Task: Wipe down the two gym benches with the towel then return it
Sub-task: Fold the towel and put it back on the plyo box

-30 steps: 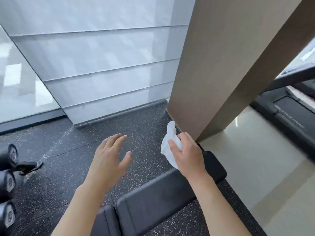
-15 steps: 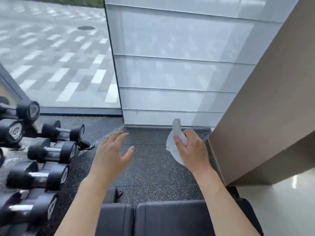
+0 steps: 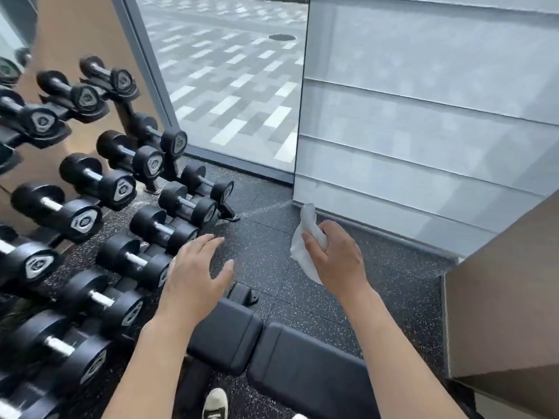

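Note:
A black padded gym bench [image 3: 305, 370] lies low in the view, its short seat pad [image 3: 227, 337] on the left and its long pad running right under my right forearm. My right hand [image 3: 335, 258] is held above the floor beyond the bench, shut on a crumpled white towel [image 3: 305, 240] that sticks out above and below the fingers. My left hand [image 3: 196, 276] hovers over the seat pad's far end, palm down, fingers spread, holding nothing. Only one bench is in view.
A rack of several black dumbbells [image 3: 99, 207] fills the left side. A glass wall [image 3: 230, 86] and a frosted panel [image 3: 423, 131] stand ahead, a beige column [image 3: 508, 297] at the right. Speckled black rubber floor [image 3: 272, 225] lies between. A shoe [image 3: 215, 403] shows at the bottom.
The view has swung left: the column slid to the right edge and the dumbbell rack came into view. Both hands keep the same pose, the right still holding the towel.

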`<state>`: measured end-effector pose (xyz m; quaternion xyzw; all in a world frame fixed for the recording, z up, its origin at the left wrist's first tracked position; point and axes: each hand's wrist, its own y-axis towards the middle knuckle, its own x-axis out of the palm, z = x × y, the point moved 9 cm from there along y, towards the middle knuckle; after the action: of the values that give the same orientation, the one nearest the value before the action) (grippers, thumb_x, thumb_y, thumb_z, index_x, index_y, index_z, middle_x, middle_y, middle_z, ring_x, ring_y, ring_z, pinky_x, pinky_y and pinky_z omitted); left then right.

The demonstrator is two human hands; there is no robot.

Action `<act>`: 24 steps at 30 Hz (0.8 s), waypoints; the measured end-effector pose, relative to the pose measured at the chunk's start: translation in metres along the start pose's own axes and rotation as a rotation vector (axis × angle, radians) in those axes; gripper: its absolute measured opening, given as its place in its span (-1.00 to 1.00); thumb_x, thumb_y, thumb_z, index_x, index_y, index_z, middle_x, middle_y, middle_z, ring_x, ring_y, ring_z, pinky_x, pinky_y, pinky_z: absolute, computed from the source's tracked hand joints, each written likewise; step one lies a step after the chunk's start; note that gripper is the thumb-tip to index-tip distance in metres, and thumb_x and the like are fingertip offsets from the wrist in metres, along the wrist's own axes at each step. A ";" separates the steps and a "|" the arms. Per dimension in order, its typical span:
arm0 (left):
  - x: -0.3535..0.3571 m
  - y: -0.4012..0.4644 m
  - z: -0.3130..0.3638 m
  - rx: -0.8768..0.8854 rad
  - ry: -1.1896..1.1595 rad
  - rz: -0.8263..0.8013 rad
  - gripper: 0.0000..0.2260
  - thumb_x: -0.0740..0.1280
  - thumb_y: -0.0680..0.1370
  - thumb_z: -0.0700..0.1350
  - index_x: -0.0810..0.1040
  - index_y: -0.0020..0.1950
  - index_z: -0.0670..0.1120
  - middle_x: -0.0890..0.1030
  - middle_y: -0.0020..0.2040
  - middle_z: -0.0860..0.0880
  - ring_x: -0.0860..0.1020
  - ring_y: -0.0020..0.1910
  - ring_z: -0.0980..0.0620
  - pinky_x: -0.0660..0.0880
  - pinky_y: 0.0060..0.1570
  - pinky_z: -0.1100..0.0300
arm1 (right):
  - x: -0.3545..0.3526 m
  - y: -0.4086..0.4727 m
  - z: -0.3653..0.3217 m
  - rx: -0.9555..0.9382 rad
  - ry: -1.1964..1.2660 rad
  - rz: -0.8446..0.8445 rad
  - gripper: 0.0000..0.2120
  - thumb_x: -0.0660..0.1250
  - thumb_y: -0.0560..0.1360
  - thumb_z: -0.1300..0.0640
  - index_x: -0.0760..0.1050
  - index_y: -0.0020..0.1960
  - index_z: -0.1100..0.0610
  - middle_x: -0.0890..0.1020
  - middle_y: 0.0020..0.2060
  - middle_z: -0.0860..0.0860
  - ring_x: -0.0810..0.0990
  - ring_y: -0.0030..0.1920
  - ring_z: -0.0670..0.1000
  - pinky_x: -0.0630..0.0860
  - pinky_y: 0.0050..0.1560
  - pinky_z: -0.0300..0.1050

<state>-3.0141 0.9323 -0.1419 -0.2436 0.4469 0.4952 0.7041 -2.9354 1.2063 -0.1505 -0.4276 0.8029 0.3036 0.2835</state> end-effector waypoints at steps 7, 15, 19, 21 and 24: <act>-0.072 -0.089 -0.056 -0.165 0.079 0.133 -0.55 0.38 0.62 0.04 0.52 0.48 -0.07 0.51 0.47 -0.02 0.38 0.50 -0.06 0.33 0.51 -0.16 | 0.056 -0.032 -0.097 -0.185 0.088 -0.144 -0.74 0.28 0.64 -0.15 0.35 -0.13 -0.05 0.46 -0.28 -0.16 0.41 -0.33 -0.20 0.24 -0.32 -0.19; -0.161 -0.211 -0.147 -0.298 0.079 0.302 -0.43 0.19 0.55 0.25 0.55 0.45 -0.02 0.53 0.45 0.01 0.41 0.47 -0.04 0.36 0.50 -0.13 | 0.115 -0.112 -0.237 -0.351 0.103 -0.249 -0.70 0.29 0.64 -0.16 0.33 -0.13 -0.01 0.45 -0.28 -0.13 0.39 -0.35 -0.17 0.24 -0.33 -0.20; -0.200 -0.293 -0.218 -0.376 0.114 0.324 -0.42 0.19 0.53 0.23 0.57 0.44 -0.05 0.54 0.44 -0.05 0.44 0.46 -0.12 0.38 0.48 -0.17 | 0.154 -0.180 -0.315 -0.411 0.139 -0.306 -0.71 0.28 0.63 -0.16 0.35 -0.12 0.00 0.46 -0.26 -0.12 0.41 -0.30 -0.16 0.27 -0.30 -0.15; -0.222 -0.337 -0.253 -0.431 0.106 0.364 -0.45 0.24 0.53 0.19 0.58 0.42 -0.06 0.55 0.44 -0.05 0.44 0.45 -0.13 0.38 0.47 -0.16 | 0.176 -0.214 -0.355 -0.449 0.146 -0.339 -0.70 0.26 0.62 -0.18 0.36 -0.12 0.01 0.46 -0.25 -0.11 0.43 -0.28 -0.13 0.33 -0.25 -0.06; -0.252 -0.402 -0.302 -0.508 0.090 0.406 -0.47 0.24 0.54 0.16 0.58 0.42 -0.07 0.54 0.44 -0.06 0.44 0.45 -0.15 0.37 0.47 -0.17 | 0.213 -0.264 -0.415 -0.493 0.156 -0.383 -0.66 0.27 0.62 -0.20 0.33 -0.17 0.02 0.45 -0.27 -0.09 0.42 -0.30 -0.10 0.35 -0.27 -0.02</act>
<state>-2.7915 0.4174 -0.1076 -0.3388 0.3791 0.7100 0.4873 -2.8907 0.6750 -0.0959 -0.6488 0.6294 0.3962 0.1609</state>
